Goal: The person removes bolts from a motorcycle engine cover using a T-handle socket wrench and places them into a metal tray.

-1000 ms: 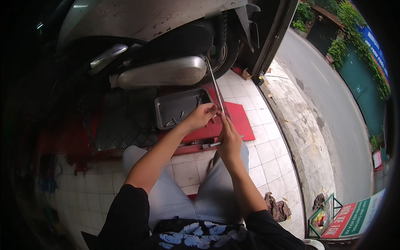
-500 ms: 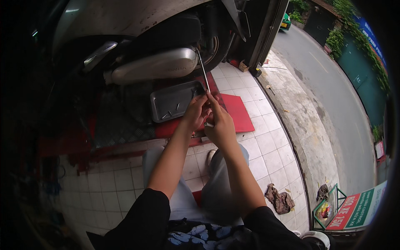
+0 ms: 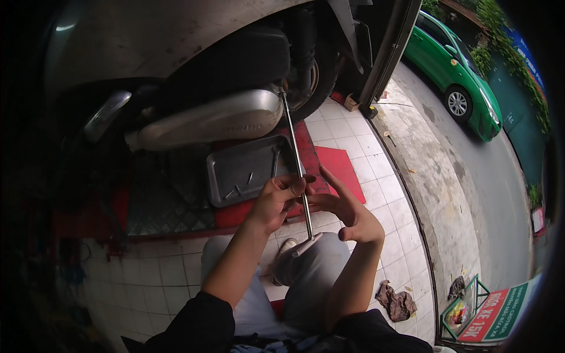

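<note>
Steel rod (image 3: 296,159), long and thin, that's what my fingers are on here. My left hand (image 3: 276,200) has its fingers curled snug round the shaft about two thirds of the way down, thumb over the top. My right hand (image 3: 344,209) sits just beside it on the other side of the rod with the fingers spread and mostly straight, fingertips against the shaft near the left knuckles, so more steadying than gripping; can't tell if the palm actually touches.

The rod runs tilted from my lap up and away. Its near end has a chunkier handle bit (image 3: 306,244) resting right over my knee in the grey trousers (image 3: 312,276). The far tip reaches the rear end of the scooter's silver exhaust muffler (image 3: 212,120), right by the rear wheel (image 3: 312,76); whether it's seated on anything there is too dark to tell.

Just behind my left hand there's a shallow metal tray (image 3: 244,170) with a few small bolts or bits lying in it, sitting on a red platform (image 3: 338,167) with chequer plate to its left. White tiled floor (image 3: 159,276) under me, a crumpled rag (image 3: 397,300) on the tiles to my right, then the concrete kerb, the road and a green car (image 3: 462,73) parked well off at the top right
</note>
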The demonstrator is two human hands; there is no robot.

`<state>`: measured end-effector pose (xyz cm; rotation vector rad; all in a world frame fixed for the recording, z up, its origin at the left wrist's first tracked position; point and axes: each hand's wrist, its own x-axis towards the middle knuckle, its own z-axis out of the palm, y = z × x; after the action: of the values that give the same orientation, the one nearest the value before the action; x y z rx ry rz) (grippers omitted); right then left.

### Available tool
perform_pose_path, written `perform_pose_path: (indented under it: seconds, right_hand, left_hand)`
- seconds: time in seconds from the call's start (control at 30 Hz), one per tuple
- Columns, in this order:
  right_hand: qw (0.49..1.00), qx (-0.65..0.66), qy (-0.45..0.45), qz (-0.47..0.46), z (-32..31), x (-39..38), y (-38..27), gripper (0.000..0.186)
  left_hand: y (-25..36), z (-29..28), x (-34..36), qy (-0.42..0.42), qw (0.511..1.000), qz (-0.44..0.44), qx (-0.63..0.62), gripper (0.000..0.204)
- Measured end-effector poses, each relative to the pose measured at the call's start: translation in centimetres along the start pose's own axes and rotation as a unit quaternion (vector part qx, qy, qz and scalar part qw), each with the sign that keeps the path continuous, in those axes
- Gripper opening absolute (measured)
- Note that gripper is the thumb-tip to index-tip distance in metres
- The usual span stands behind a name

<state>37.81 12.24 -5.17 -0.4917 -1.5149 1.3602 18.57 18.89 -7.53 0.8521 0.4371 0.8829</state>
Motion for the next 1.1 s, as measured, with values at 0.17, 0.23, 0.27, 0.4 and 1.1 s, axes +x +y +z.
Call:
perform_pose_path:
  seconds: [0.17,0.23,0.27,0.4,1.1]
  right_hand:
    - [0.906,0.405,0.116,-0.034,-6.3,-1.8,10.6,0.077]
    - [0.899,0.432,0.063,0.02,-5.9,-1.5,12.9,0.054]
    - [0.912,0.405,0.027,0.054,-4.8,-0.9,12.5,0.046]
    - [0.92,0.384,-0.022,0.07,-3.0,0.1,12.5,0.044]
    - [0.827,0.547,-0.11,-0.074,-2.3,-1.9,10.7,0.091]
  left_hand:
    - [-0.2,-0.3,0.6,-0.027,0.993,-0.042,-0.103,0.035]
    - [-0.7,0.0,1.2,-0.035,0.992,-0.046,-0.115,0.036]
    - [-1.1,-0.4,1.6,-0.028,0.991,-0.06,-0.117,0.035]
    - [-0.6,-0.8,1.7,-0.078,0.983,-0.098,-0.137,0.041]
    - [0.6,-1.2,1.4,-0.115,0.987,-0.052,0.1,0.031]
